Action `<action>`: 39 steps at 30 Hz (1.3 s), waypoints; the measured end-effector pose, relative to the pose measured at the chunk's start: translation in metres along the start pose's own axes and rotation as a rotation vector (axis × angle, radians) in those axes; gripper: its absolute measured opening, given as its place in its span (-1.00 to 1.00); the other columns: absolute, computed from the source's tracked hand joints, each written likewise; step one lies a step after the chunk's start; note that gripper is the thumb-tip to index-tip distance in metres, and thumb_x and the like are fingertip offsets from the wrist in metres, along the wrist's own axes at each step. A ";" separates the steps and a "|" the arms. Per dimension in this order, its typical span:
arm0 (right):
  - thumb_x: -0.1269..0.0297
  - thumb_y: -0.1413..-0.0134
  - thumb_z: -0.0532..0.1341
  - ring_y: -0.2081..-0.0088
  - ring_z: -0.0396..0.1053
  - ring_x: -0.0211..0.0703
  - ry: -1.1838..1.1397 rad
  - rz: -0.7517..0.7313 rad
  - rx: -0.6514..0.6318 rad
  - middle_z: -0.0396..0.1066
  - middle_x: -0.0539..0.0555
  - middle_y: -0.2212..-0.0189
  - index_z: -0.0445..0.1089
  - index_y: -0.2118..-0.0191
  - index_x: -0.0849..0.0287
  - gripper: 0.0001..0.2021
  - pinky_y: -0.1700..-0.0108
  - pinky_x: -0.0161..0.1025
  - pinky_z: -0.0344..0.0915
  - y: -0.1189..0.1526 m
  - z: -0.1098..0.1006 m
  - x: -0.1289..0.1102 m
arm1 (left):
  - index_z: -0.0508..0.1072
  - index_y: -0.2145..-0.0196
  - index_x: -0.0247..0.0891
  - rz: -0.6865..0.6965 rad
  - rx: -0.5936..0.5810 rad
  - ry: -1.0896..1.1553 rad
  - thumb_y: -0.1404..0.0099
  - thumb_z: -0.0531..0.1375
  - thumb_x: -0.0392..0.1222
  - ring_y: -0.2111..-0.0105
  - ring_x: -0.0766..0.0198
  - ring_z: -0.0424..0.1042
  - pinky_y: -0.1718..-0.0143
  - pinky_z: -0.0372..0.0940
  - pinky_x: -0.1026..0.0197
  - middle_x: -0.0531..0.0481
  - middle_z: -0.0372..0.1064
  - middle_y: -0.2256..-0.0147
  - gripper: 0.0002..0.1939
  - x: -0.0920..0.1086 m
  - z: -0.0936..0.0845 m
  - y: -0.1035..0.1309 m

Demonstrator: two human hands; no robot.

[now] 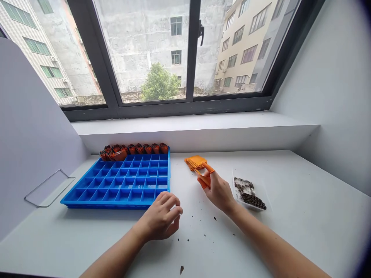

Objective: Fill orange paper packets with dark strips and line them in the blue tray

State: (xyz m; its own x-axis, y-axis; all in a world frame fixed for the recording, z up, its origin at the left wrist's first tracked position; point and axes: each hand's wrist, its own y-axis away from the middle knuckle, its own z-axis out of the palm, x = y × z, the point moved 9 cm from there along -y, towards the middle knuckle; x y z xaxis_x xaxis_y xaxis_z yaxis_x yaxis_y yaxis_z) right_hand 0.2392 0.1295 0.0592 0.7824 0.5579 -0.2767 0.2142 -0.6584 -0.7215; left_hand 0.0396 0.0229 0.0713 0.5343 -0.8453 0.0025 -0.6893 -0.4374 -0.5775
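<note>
My right hand (219,190) wears orange finger cots on thumb and index finger and pinches a thin orange packet (205,180). Just beyond its fingertips lies a fanned stack of orange packets (193,162) on the white table. My left hand (164,216) hovers at the near right corner of a blue compartment tray (108,207), its fingers loosely curled with a gap to the thumb and nothing visible in them. Bundles of orange-and-black packets (139,149) stand upright along the tray's back row, with more crowded at its back left. The front compartments hold none.
Right of my right hand sits a clear plastic box (233,181) with dark flat pieces (252,200) and crumbs in it. Dark bits are scattered on the table (220,247). A bent wire frame (49,188) stands at the left; a window ledge (185,133) runs behind.
</note>
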 end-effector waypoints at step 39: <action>0.17 -0.40 0.37 0.41 0.48 -0.20 -0.312 -0.344 -0.049 0.53 -0.05 0.41 0.36 -0.23 0.05 -0.61 0.33 -0.26 0.37 0.011 -0.023 -0.100 | 0.48 -0.26 -0.03 -0.167 0.366 0.066 -0.45 0.34 -0.31 0.10 0.05 0.41 0.12 0.43 0.01 -0.12 0.43 0.09 -0.52 -0.010 -0.026 0.001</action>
State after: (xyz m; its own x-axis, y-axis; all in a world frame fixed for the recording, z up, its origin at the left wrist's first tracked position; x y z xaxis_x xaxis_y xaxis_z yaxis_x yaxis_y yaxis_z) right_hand 0.1762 0.0549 0.0934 0.4496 0.8683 -0.2094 0.4637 -0.4273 -0.7762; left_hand 0.0204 0.0229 0.0918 0.5834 -0.7950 0.1663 -0.3697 -0.4423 -0.8171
